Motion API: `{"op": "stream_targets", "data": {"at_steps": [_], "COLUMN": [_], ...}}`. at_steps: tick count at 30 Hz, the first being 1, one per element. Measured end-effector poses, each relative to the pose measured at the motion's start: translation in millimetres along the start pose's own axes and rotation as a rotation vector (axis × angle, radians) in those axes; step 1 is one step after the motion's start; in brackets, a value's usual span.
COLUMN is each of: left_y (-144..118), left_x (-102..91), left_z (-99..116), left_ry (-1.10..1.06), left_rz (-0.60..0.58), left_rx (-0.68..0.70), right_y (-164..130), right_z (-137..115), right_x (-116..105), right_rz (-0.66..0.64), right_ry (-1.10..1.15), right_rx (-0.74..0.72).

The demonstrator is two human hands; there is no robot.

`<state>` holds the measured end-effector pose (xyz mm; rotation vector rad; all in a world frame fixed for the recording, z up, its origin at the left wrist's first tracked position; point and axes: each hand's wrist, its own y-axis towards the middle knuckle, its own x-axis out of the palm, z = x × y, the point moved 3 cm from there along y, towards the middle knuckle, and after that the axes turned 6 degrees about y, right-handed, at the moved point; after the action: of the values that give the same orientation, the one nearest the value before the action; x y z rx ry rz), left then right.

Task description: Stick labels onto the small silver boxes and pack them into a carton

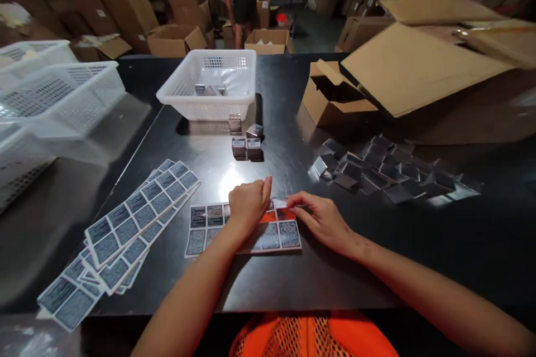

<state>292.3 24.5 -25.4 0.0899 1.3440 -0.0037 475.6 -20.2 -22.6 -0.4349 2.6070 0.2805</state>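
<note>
Head view: both hands rest on sticker sheet.

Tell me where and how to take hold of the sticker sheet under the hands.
Grip the sticker sheet at its bare left edge, coming from the left. It lies flat on the table, so slide a fingertip under that free corner and pinch. The left hand and right hand cover its middle and upper right.

White basket, grey/blk labels.
</note>
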Motion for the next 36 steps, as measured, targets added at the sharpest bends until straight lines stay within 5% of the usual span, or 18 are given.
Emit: {"op": "stream_targets", "data": {"at_steps": [4,7,11,14,19,24,26,28,32,36], "left_y": [9.1,11.3,8.6,7.0,2.5,-8.8,-14.4,-19.6,-30.6,-38.3], "left_x": [2.4,3.9,3.4,-1.1,-15.5,-16.4,-13.2,-13.7,-21.4,-17.5], "left_z": [-10.7,-13.4,-9.2,-8.3,-13.1,-0.9,5.5,9.9,14.7,15.7], "left_ry": [-0.022,-0.078,-0.157,-0.213,-0.309,-0.799,-0.874,-0.874,-0.724,-0.628], "left_rz": [-0.038,-0.054,-0.058,-0.061,-0.014,-0.086,-0.169,-0.134,0.161,0.225], "left_rx": [-0.057,-0.051,-0.047,-0.076,-0.212,-0.029,0.006,0.046,0.271,0.419], "right_y": [27.9,81.2,155.8,172.2,112.1,37.6,19.9,7.6,-8.1,-10.6], "right_z": [-23.9,-21.6,-0.1,11.5,21.9,21.0,9.0,-7.5,-33.3,-33.8], "right_x": [-12.4,-14.5,5.1,12.9,-0.5,-13.9,-19.4,-31.6,-65.3,-70.1], "right_rz": [0.073,0.182,0.114,0.125,0.186,0.186,0.143,0.168,0.355,0.302], "right_ry": [-0.124,-0.15,-0.209,-0.194,-0.122,-0.108,-0.091,-0.068,0.24,0.614], "right_rx": [-0.457,-0.415,-0.279,-0.278,-0.412,-0.503,-0.56,-0.575,-0.449,-0.201]}}
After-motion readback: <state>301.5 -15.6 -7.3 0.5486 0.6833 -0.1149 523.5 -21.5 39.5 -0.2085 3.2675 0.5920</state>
